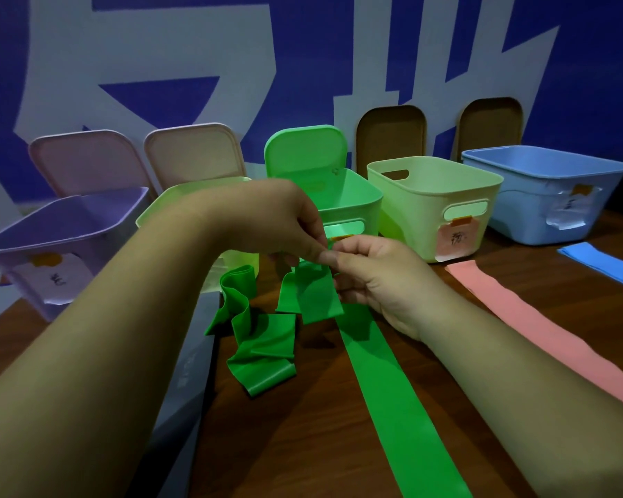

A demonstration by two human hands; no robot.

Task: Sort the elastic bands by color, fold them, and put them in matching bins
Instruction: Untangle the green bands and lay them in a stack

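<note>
Green band [371, 372] flat, glossy, pinched by left hand [277, 221], right hand [378, 278]

Staged sorting station: labelled bins [410, 217] on wooden table [321, 425], printed banner [195, 48] behind

One view only: head-worn camera, facing forward and down onto the table [303, 443]. Left hand [267, 217] and right hand [382, 282] sit close, centre frame; bins [356, 197] line the far edge, wall [195, 48] behind.

green band [392, 407] runs off bottom edge; bin labels [457, 240] unreadable.
</note>
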